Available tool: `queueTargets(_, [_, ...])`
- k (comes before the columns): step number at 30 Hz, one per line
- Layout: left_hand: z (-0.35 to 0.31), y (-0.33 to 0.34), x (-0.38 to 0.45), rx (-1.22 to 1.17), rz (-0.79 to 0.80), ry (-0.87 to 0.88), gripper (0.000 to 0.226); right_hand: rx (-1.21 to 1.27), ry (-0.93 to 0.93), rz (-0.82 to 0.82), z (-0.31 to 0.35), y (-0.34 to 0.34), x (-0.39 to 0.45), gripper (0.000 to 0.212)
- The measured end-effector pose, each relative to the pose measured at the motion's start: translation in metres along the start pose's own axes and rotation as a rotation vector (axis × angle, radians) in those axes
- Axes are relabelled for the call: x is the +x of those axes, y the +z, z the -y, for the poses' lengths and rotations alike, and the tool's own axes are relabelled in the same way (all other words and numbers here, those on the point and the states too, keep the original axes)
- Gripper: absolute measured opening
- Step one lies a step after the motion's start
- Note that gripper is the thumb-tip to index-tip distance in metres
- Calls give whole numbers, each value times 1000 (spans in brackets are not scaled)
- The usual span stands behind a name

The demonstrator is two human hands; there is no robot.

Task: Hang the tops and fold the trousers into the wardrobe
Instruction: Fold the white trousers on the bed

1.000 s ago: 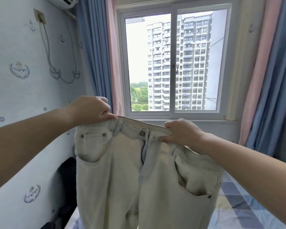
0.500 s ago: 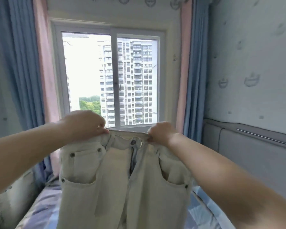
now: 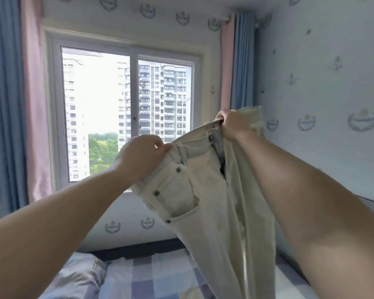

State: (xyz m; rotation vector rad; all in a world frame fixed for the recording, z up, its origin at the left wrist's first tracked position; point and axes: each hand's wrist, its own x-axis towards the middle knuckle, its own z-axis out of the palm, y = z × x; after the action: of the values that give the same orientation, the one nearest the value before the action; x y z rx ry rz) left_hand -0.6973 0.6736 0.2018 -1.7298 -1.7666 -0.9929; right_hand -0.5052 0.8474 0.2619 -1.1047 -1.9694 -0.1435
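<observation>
Head view, nearest first: two bare forearms reaching in from the lower corners. Left hand (image 3: 141, 156) curled tight, thumb and fingers pinching the waistband of the cream trousers (image 3: 205, 203) at its left end, just above the riveted front pocket. Right hand (image 3: 232, 124) higher and further out, fingers folded over the waistband beside the fly button, clamped on the cloth, with a flap of fabric standing up behind the knuckles. Waistband stretched at a slant between the two hands, rising toward the right; fly partly open; legs hanging straight down and out of the bottom edge. Below, held clear above it, a bed (image 3: 151, 277) with a blue and white checked sheet, and a grey-blue pillow (image 3: 78, 275) toward its left side near the far end. Beyond the far end of the bed, a pale wall with crest motifs, then a sliding window (image 3: 127, 113) showing high-rise blocks and green trees. Pink and blue curtains (image 3: 15, 104) drawn back at both sides of the window. Right wall papered with the same crests and small anchors.
</observation>
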Motion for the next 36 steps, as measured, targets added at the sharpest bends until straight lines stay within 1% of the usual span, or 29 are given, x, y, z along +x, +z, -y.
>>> queueTargets(2, [18,1,-9,-17,-14,-61,34,55,-75,0,18,10,1,25])
queueTargets(4, [40,2,-24,-37,4,-113,34,108,-137,35,39,34,1,19])
queueTargets(5, [52,3,-34,-44,21,-139,33,126,-157,63,50,49,1,20])
queueTargets(7, [86,5,-64,-72,71,-222,32,161,-184,139,79,90,-8,23])
queueTargets(10, [153,19,-133,-113,160,-436,35,204,-221,325,127,176,-45,22])
queueTargets(13, [212,40,-216,-127,205,-644,35,216,-265,514,166,267,-103,21])
queueTargets(14, [237,46,-255,-110,251,-724,35,228,-279,587,183,310,-136,22])
queueTargets(15, [255,51,-286,-108,287,-778,35,233,-288,643,194,341,-161,24])
queueTargets(18, [313,62,-392,-105,426,-961,36,259,-271,881,229,441,-261,27])
queueTargets(21, [360,63,-481,-58,539,-1078,37,301,-233,1036,267,502,-353,21])
queueTargets(22, [382,63,-509,-39,577,-1116,36,324,-207,1070,282,528,-383,23])
queueTargets(24, [412,58,-549,0,628,-1144,33,286,-200,1134,303,563,-431,29])
queueTargets(28, [477,47,-622,41,700,-1221,33,283,-299,1192,351,621,-507,27])
queueTargets(32, [528,34,-685,87,737,-1289,31,267,-392,1232,412,666,-560,23])
queueTargets(33, [546,29,-703,90,748,-1311,31,267,-406,1238,433,681,-573,25])
queueTargets(36, [584,23,-739,70,736,-1378,34,254,-437,1239,469,706,-594,32])
